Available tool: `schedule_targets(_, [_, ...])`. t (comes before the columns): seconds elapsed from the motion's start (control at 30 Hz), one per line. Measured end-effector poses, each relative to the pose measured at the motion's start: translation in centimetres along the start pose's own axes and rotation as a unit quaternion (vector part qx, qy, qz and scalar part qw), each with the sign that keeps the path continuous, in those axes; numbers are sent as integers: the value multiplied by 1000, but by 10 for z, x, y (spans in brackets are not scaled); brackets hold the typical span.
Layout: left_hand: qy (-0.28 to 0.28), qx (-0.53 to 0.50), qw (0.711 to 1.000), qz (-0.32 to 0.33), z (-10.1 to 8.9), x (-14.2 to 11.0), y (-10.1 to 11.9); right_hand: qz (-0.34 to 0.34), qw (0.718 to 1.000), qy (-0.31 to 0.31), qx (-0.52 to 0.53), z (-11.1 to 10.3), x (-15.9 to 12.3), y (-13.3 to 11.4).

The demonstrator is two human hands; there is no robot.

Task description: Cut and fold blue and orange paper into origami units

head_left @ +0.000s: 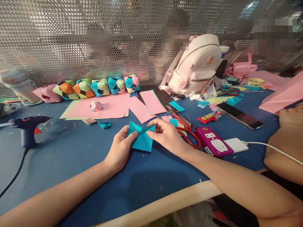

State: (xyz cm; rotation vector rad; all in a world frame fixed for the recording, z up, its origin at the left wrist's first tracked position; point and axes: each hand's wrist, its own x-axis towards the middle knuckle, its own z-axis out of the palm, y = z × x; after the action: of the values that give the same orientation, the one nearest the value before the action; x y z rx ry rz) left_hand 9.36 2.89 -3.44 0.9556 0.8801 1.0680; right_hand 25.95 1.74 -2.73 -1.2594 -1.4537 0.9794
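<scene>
Blue paper at frame centre, judged mid-fold: left hand and right hand each nearly closed, pinching opposite sides; next move appears to call for aligned edges and steady thumb pressure.

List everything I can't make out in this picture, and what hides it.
Head view:
- Underside of the blue paper: turned away from the camera.
- Left hand, most fingertips: head view, behind that paper.
- Far end of the glue gun cord: head view, cut off by the left edge.
- Backpack contents: head view, hidden by its closed body.
- Print on the red wrapper: head view, too small.
</scene>
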Motion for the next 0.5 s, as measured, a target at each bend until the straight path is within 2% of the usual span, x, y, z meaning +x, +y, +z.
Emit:
schedule_targets(0.3, [3, 18, 1000, 22, 1, 0, 1, 13, 999, -8, 39, 1, 1, 2])
schedule_targets(0.5, [-12, 81, 995, 60, -4, 0, -4, -14, 998, -1, 59, 2, 0, 0])
